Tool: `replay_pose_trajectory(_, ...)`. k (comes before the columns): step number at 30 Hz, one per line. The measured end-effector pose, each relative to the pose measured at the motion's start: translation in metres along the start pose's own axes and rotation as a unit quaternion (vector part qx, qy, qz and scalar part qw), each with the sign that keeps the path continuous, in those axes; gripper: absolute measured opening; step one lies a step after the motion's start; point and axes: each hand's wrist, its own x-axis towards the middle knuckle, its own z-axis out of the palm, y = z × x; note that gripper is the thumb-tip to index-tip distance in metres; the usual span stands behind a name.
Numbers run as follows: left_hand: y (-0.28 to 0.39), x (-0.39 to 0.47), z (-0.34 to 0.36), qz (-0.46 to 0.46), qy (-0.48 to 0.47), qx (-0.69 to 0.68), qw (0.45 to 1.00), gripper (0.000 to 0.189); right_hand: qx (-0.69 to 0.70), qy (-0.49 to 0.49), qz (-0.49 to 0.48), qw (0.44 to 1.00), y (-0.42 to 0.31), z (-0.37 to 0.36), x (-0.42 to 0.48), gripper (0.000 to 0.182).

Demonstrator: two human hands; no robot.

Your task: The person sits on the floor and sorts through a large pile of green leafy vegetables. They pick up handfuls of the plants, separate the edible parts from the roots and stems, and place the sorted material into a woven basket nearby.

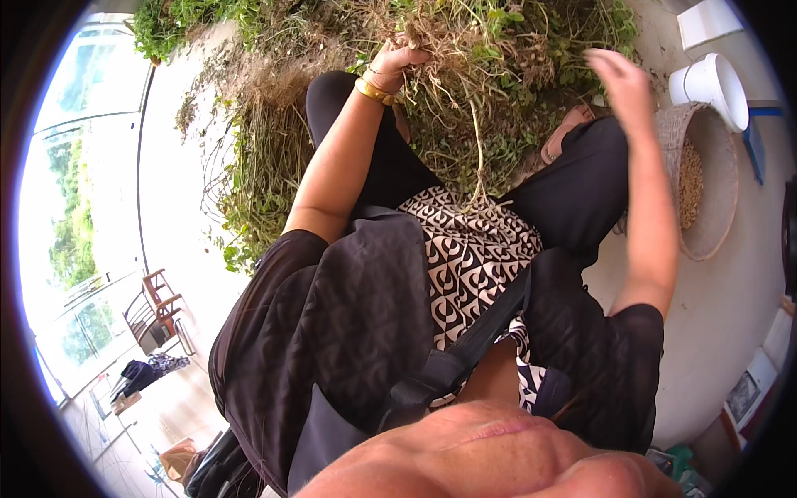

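Note:
My left hand (393, 62), with a gold bracelet at its wrist, is closed around the rooty end of a bunch of uprooted peanut plants (451, 62). A pale stem from the bunch hangs down to my patterned top. My right hand (621, 81) is raised at the right, blurred, apart from the bunch; whether its fingers hold anything is hard to tell. Near my right forearm a woven basket (710, 187) lies tilted, with peanuts (690, 187) inside. More pulled plants (268, 168) are heaped before me and to the left.
A white bucket (710, 87) stands beyond the basket, near a blue object (754, 146). At the upper right is a white box-like thing (710, 23). A wooden chair (160, 299) is far left, by large windows. My knees flank the plant heap.

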Motion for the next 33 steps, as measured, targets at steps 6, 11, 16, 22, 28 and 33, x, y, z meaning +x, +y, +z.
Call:
replay_pose_trajectory(6,0.000,-0.002,0.004,-0.018,-0.005,0.007,1.000,0.047,0.076,-0.147,-0.095,0.982,-0.057,0.133,0.010,0.028)
replay_pose_trajectory(11,-0.011,0.002,0.009,-0.045,0.035,0.096,0.994,0.045,0.202,-0.161,-0.046,0.965,-0.044,0.162,0.010,0.028)
replay_pose_trajectory(16,-0.011,0.006,0.019,-0.062,0.040,0.098,0.992,0.043,0.182,-0.148,-0.036,0.971,-0.035,0.158,0.018,0.015)
replay_pose_trajectory(22,-0.021,0.027,0.022,-0.050,-0.001,0.134,0.990,0.041,0.244,-0.110,-0.052,0.962,-0.022,0.163,0.023,0.015)
replay_pose_trajectory(28,-0.041,0.032,-0.002,-0.066,-0.010,0.152,0.986,0.054,0.135,-0.132,-0.132,0.973,-0.006,0.161,0.027,0.018)
replay_pose_trajectory(33,-0.035,0.032,0.005,-0.082,0.003,0.180,0.980,0.057,0.129,-0.112,-0.131,0.977,-0.013,0.150,0.026,0.017)
